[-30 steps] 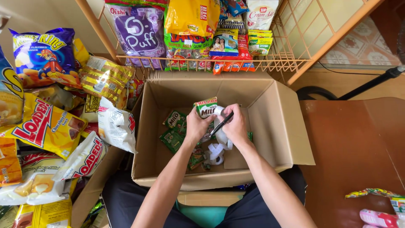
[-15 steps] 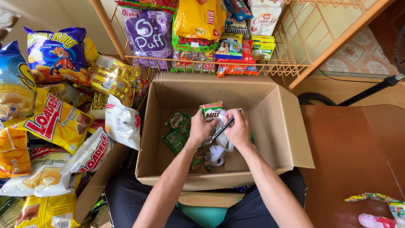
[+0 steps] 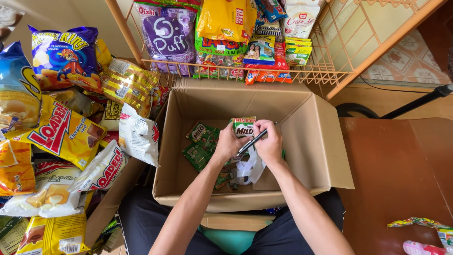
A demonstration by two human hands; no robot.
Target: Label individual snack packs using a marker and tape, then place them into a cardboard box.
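At frame centre your left hand clamps a green drink sachet over the cardboard box; your right hand grips a black pen; several sachets already lie inside.

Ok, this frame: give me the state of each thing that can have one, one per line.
Cardboard box: open, flaps spread.
Green sachet: held up over the box in both hands.
Black pen: gripped in the right hand, tip toward the left hand.
White plastic bag: crumpled on the box floor.
Loose green sachets: lying flat in the box.
Wire rack: stocked with snack packs.
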